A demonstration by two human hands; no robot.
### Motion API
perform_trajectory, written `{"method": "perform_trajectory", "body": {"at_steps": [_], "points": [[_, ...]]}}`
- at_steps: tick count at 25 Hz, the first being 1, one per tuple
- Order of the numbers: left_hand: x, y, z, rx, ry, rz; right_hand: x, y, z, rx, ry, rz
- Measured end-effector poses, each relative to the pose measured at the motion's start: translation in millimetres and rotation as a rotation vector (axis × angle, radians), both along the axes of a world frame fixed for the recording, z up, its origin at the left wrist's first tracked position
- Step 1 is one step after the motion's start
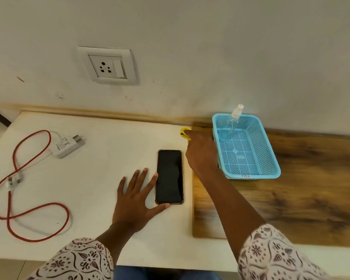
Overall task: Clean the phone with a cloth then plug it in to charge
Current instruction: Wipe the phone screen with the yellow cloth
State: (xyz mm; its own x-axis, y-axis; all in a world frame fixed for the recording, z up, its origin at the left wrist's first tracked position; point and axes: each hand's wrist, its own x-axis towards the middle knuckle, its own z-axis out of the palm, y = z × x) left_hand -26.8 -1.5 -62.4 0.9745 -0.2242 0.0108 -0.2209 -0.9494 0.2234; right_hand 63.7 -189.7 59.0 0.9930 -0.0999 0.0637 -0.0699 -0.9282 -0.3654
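A black phone (169,176) lies screen-up on the white table (89,142). My left hand (136,201) rests flat beside it with fingers spread, the index finger and thumb touching its left and bottom edges. My right hand (200,152) is past the phone's upper right, closed over a yellow cloth (184,132) of which only a small corner shows. A white charger adapter (66,145) with a red cable (28,190) lies at the table's left. A wall socket (108,66) with a switch sits on the wall above.
A blue plastic basket (271,158) stands on a wooden board (301,199) at the right, holding a clear spray bottle (231,123) that leans against its far wall. The wall runs along the table's back edge.
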Motion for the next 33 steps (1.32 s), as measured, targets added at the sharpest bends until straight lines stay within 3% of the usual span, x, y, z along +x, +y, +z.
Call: {"method": "perform_trajectory", "body": {"at_steps": [3,6,9,17,20,22,24,27,31,33], "points": [[0,0,1,-0.015,-0.007,-0.002,13,15,-13,-0.235,0.203,0.143],[-1,0,2,-0.045,-0.013,-0.009,8,40,-30,-0.319,0.317,0.163],[0,0,4,-0.054,-0.024,-0.018,7,60,-40,-0.402,0.253,0.221],[-1,0,7,-0.067,-0.024,-0.021,-26,22,-48,-0.505,0.220,0.745],[-1,-1,7,-0.051,-0.008,-0.013,-38,-5,-47,-0.463,0.268,0.592],[-1,-1,8,-0.049,0.001,-0.005,-54,11,-48,-0.472,0.186,0.380],[-1,0,9,-0.038,0.005,-0.017,-69,41,-53,-0.436,0.230,0.273],[-2,2,12,-0.026,-0.003,-0.058,-89,66,-61,-0.382,0.358,0.387],[-2,0,12,-0.029,0.024,-0.040,-95,28,-55,-0.413,0.265,0.677],[-2,1,9,-0.026,0.024,-0.024,-97,13,-53,-0.454,0.182,0.693]]}}
